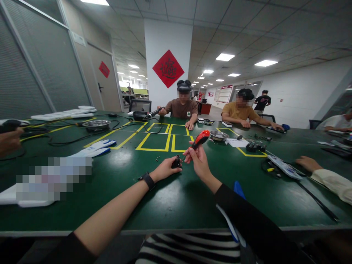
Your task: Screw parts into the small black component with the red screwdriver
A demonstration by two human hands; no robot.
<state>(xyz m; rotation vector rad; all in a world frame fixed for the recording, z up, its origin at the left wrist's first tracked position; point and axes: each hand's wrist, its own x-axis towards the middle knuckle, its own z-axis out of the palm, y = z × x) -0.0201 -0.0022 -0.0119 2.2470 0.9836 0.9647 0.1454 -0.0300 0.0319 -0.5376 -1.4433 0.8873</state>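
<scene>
My right hand is closed around a screwdriver with a red and black handle. Its handle tilts up to the right, and its shaft points down left toward my other hand. Close to the table top, my left hand grips a small black part; its exact kind I cannot make out. Fingers partly cover that part, and whether the screwdriver tip touches it is hard to see. A few tiny metal pieces lie on the green table just left of it.
Metal bowls stand at left and right. White-blue gloves lie to the left. Black parts, a cable and a white strip are at right. Other people sit around the table; a co-worker's hand rests at right.
</scene>
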